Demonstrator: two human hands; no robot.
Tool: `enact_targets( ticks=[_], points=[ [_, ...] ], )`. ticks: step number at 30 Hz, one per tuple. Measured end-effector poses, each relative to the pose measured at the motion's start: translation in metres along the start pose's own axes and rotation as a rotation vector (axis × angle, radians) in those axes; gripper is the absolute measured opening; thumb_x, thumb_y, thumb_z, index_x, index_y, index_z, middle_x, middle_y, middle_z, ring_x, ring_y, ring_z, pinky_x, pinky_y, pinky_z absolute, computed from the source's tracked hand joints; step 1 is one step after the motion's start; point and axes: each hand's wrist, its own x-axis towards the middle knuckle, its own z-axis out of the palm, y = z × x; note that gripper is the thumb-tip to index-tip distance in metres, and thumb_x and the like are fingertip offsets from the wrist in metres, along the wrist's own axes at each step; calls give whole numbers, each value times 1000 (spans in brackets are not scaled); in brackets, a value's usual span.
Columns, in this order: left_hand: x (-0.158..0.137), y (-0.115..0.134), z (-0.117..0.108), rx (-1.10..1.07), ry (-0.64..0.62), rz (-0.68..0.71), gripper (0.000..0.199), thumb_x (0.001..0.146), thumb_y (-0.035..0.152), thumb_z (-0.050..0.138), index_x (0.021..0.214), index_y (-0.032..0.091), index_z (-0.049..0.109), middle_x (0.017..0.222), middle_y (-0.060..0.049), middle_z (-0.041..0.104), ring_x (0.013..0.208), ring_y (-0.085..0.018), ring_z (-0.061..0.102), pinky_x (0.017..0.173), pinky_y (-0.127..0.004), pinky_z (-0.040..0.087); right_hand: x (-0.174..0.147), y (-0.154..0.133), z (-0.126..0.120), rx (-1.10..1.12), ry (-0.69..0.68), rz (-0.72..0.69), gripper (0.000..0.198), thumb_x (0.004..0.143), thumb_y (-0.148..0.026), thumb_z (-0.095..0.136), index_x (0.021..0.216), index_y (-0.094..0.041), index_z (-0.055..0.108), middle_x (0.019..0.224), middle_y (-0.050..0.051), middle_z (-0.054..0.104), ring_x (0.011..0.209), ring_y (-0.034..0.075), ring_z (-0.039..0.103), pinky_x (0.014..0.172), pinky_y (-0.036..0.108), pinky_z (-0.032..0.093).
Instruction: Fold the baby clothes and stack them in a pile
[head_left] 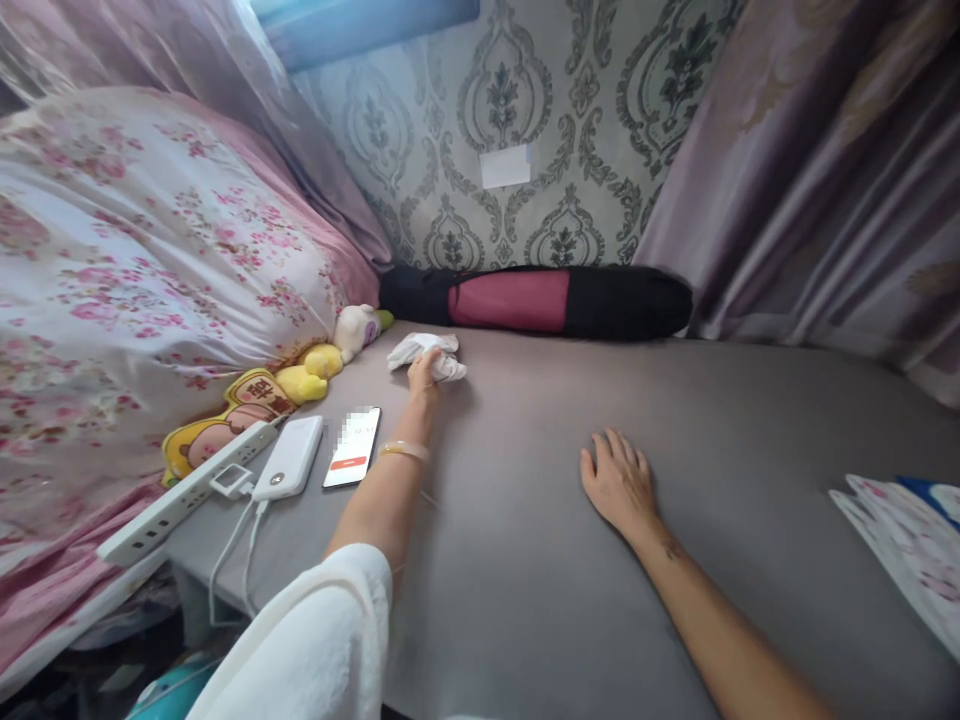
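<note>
My left hand (424, 371) is closed on a crumpled white cloth (448, 362) near the far left of the grey tabletop (517, 480). The cloth spreads out on both sides of the fingers, which are partly hidden by it. My right hand (619, 477) lies flat on the same surface, fingers stretched forward, holding nothing. Left of my left forearm lies a phone (352, 450) with a lit screen. Beside the phone is a white power bank (291, 458) with white cables plugged in.
A long black and dark-pink bag (510, 300) lies along the wall. A white power strip (187, 490), plush toys (304, 378) and a floral cover (165, 230) line the left edge. Printed sheets (900, 540) lie at the right. Curtains (810, 170) hang on both sides.
</note>
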Motion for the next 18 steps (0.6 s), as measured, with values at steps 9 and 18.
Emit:
enact_targets(
  ticks=[9, 18],
  points=[
    [-80, 0, 48, -472, -305, -260, 28, 66, 28, 66, 91, 15, 65, 81, -4, 70, 80, -20, 67, 75, -30, 52, -1, 1, -6, 173, 14, 38, 45, 94, -29, 38, 130, -5, 51, 132, 21, 57, 124, 30, 51, 105, 47, 35],
    [-158, -4, 73, -437, -695, -512, 38, 61, 30, 73, 95, 13, 66, 82, -5, 70, 73, -20, 65, 74, -32, 50, 6, 5, -15, 464, 329, 33, 43, 97, -31, 35, 133, -10, 46, 130, 21, 57, 123, 27, 53, 102, 45, 43]
  ],
)
